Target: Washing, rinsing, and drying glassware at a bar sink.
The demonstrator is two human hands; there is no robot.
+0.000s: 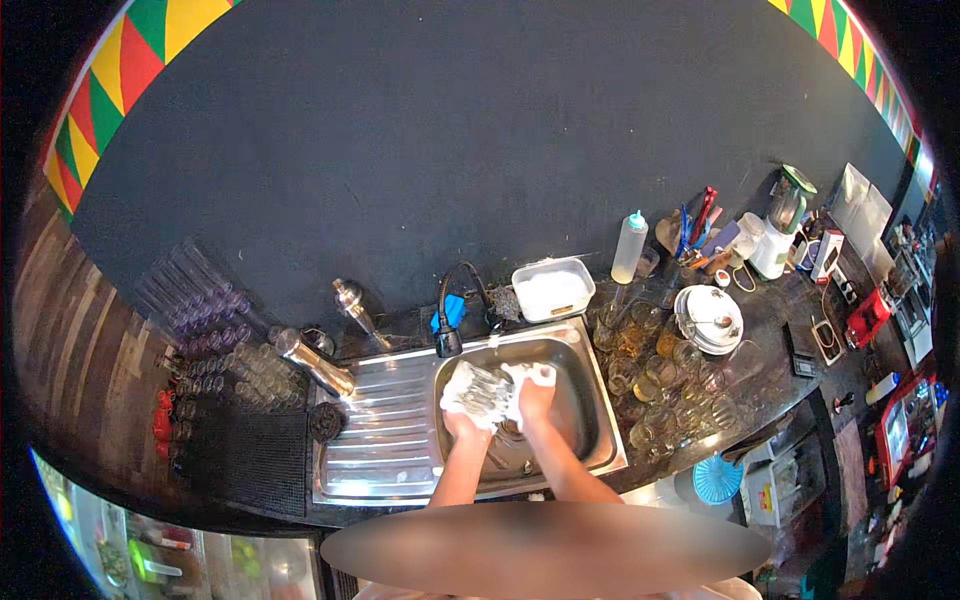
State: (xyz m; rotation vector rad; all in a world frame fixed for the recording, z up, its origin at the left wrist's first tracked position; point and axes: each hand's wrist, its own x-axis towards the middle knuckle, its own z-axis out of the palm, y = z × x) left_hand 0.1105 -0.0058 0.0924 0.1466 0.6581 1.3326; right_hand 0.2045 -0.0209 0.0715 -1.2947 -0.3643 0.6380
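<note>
Over the steel sink (pixel 598 400) I hold a clear drinking glass (pixel 484 392) covered with white foam. My left hand (pixel 466 424) is closed round one side of it. Against its other side is my right hand (pixel 536 400), its fingers closed on a foam-covered lump (pixel 540 372) that looks like a sponge; suds hide most of it. A black faucet (pixel 448 342) hangs just beyond the glass, with a blue cloth (pixel 450 313) beside it.
Several used glasses (pixel 655 390) and stacked white plates (pixel 712 318) crowd the counter to the right. A white tub (pixel 553 288) and squeeze bottle (pixel 630 246) stand behind. Left are the ribbed drainboard (pixel 385 420), a metal shaker (pixel 312 362) and several upturned glasses (pixel 262 375).
</note>
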